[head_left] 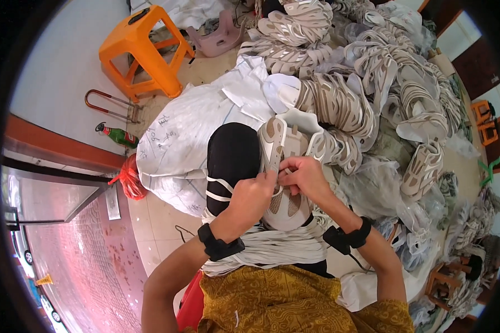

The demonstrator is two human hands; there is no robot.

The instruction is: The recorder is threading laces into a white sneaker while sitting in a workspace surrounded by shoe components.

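A beige and white shoe upper [286, 166] lies on my lap, toe toward me. My left hand [253, 194] and my right hand [303, 175] meet over its middle, fingers pinching at the lace area. A bundle of white laces [272, 247] rests across my lap just under the shoe. Black wrist straps sit on both forearms. My black-clad knee [231, 158] is to the left of the shoe.
A big heap of similar shoe uppers [366, 72] fills the upper right. A white sack [189, 130] lies ahead of my knee. An orange stool [141, 53], a pink stool [216, 36], a green bottle [116, 135] and a red bag [130, 180] stand to the left.
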